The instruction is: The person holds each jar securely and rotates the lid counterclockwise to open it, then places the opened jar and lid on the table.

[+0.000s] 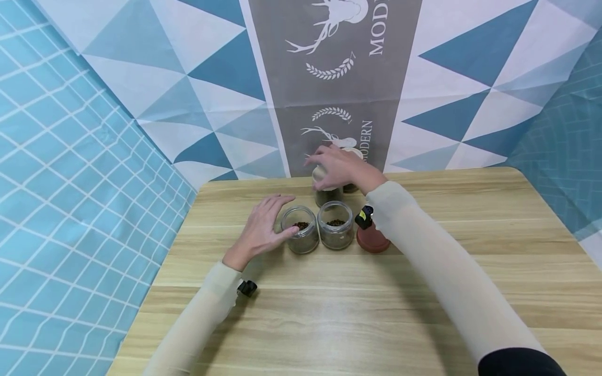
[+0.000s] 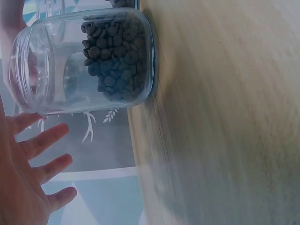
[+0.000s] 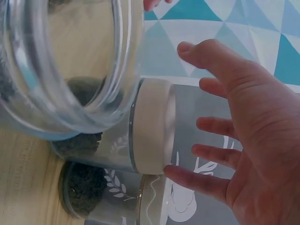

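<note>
Two lidless glass jars stand side by side on the table: the left jar [image 1: 303, 245] and the right jar [image 1: 336, 240]. Small dark brown round pellets [image 2: 117, 61] partly fill the left jar, and similar pieces lie in the right one. My left hand [image 1: 261, 227] is at the left jar's side, fingers spread and thumb across its front; contact cannot be told. Behind them stands a jar [image 1: 327, 198] of dark contents with a cream lid [image 3: 154, 126]. Over that lid my right hand [image 1: 340, 167] hovers with fingers spread, the little finger close to its edge.
Another lidded jar [image 3: 84, 190] stands beside the cream-lidded one, close to the patterned back wall [image 1: 244, 78]. A reddish-brown round lid [image 1: 373, 241] lies on the wooden table [image 1: 301, 313], right of the lidless jars and partly under my right forearm.
</note>
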`<state>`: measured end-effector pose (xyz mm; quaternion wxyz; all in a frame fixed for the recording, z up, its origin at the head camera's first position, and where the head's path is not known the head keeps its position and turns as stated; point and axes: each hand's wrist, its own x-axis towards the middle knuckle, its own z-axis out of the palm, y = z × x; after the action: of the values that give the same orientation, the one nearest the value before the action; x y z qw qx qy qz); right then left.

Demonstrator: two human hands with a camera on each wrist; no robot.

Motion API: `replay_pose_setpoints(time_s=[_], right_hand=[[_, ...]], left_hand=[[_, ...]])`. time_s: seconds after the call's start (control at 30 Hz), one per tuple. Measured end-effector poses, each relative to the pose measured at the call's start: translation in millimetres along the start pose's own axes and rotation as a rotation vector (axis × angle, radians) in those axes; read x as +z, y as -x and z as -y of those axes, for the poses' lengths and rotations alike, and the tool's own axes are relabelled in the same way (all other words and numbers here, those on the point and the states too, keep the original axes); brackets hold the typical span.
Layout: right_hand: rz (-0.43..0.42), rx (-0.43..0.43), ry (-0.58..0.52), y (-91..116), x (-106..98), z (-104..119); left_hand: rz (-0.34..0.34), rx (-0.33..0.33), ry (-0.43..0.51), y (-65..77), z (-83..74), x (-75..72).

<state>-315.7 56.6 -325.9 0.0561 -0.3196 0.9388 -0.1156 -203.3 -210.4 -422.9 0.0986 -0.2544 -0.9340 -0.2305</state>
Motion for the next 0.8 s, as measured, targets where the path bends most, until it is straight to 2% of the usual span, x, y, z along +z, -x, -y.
replay_pose_setpoints(time_s=[0.23, 0.53, 0.8], right_hand=[[0.004, 0.018, -0.002, -1, 6, -4], [0.024, -0.021, -0.051, -2, 20, -13], [-0.014, -0.054, -0.101, -17, 40, -36]], left_hand=[[-0.001, 0.001, -0.003, -2.2, 0.7, -0.1], [0.008, -0.004, 0.007, -2.5, 0.3, 0.3], [0.007, 0.001, 0.011, -5.2, -0.5, 2.7]])
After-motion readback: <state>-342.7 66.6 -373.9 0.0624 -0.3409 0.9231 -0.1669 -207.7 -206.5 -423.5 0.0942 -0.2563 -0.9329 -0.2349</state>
